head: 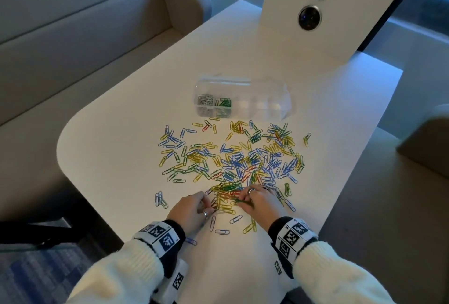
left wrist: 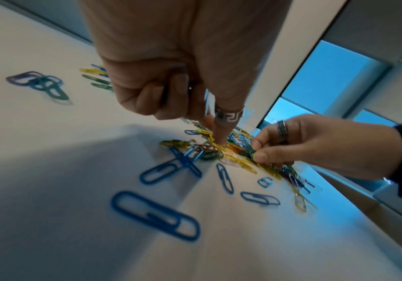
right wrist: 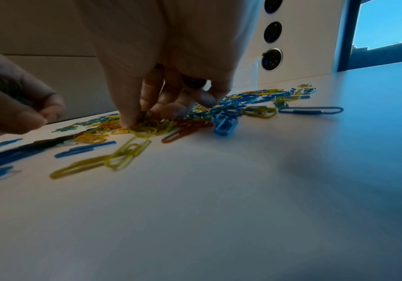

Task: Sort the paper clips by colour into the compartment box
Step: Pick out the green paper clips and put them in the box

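Where both hands (head: 189,209) (head: 261,200) dig into the paper clips (head: 230,158), fingers curled, any grip hidden

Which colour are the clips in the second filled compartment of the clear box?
Green clips, beside the silver clips; the head view shows it best.

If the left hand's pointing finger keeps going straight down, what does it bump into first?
The left hand has one finger pointing down into the pile; it would probably meet the yellow paper clips first, then the table beneath.

Head looks down; wrists low, close; clip pile (head: 233,165) shared.
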